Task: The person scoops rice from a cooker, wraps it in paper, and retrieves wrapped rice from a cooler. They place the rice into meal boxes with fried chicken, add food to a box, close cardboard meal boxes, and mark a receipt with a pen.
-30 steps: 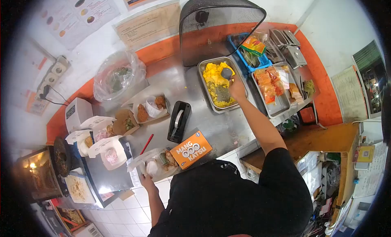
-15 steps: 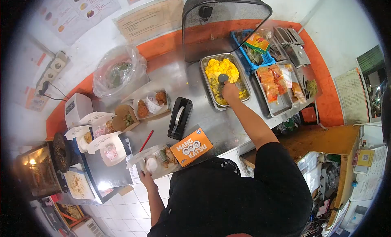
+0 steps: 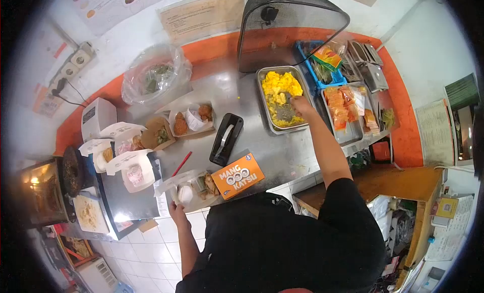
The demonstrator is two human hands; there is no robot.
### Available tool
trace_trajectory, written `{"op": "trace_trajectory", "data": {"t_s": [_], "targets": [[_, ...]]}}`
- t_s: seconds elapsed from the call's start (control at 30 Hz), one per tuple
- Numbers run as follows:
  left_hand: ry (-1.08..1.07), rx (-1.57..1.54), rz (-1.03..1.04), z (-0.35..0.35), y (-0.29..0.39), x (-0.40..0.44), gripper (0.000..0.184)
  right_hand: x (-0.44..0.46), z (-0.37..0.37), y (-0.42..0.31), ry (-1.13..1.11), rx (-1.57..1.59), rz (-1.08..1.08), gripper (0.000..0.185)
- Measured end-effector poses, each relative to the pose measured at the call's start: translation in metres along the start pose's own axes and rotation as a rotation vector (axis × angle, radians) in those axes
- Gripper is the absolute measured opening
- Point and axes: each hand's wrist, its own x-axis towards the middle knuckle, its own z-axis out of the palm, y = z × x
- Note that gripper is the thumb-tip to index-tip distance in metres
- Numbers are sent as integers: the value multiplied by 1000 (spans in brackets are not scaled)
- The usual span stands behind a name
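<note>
At the front edge of the steel counter, my left hand point(image 3: 178, 213) is closed on the near left corner of an open food box point(image 3: 174, 184). Inside it are a white wrapped ball point(image 3: 185, 194) and browned food pieces; its orange printed lid point(image 3: 238, 176) lies folded out to the right. My right hand point(image 3: 302, 107) reaches into a deep metal tray point(image 3: 260, 86) of yellow scrambled egg point(image 3: 283, 83). Its fingers are wrapped round a dark spoon point(image 3: 288, 97), mostly hidden by the hand and egg.
A black tape dispenser point(image 3: 226, 139) and red pen point(image 3: 182, 163) lie near the box. Farther left stand filled food boxes point(image 3: 135, 176) and a plastic-lined tub point(image 3: 156, 76). Right of the egg are a tray of packets point(image 3: 348, 137) and a blue basket point(image 3: 322, 85). A mesh cover point(image 3: 292, 38) stands behind.
My right hand has shifted within the egg tray, and the spoon's dark round part shows less. The camera view has moved slightly. My left hand stays at the box corner.
</note>
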Motion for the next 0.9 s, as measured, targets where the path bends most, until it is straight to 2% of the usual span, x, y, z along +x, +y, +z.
{"op": "trace_trajectory", "data": {"t_s": [0.1, 0.2, 0.23, 0.3, 0.33, 0.4, 0.47, 0.57, 0.7, 0.77, 0.83, 0.87, 0.9], "targets": [[62, -24, -69, -4, -9, 2, 52, -16, -8, -1, -1, 113, 20, 15], [21, -56, -89, -10, -15, 7, 52, -31, -16, 2, 11, 418, 14, 14], [29, -60, -104, -14, -17, 4, 52, -35, -22, 6, 4, 403, 21, 14], [-80, -53, -108, -18, -13, 9, 51, -42, -36, 7, -132, 651, -24, 15], [-71, -58, -80, -19, -18, 12, 49, -64, -32, -9, -125, 612, -45, 10], [-8, 23, -216, -10, 17, -5, 51, -96, -24, -26, -133, 610, -15, 8], [-103, -94, -178, -29, -3, 3, 61, -135, -6, -44, -337, 569, 2, 7], [-149, -115, -154, -29, 8, -3, 52, -188, 45, -55, -556, 464, 150, 11], [-181, -105, -197, -33, 11, 1, 51, -261, 143, -74, -771, 344, 328, 9], [-177, -133, -196, -30, 19, -3, 50, -267, 191, -57, -830, 262, 276, 15], [-176, -159, -189, -27, 26, -6, 50, -245, 261, 1, -510, -91, -849, 19], [-172, -167, -194, -27, 29, -7, 50, -253, 274, -10, -505, -90, -849, 19], [-169, -173, -199, -27, 31, -7, 50, -263, 283, -27, -510, -355, -685, 20]]}}
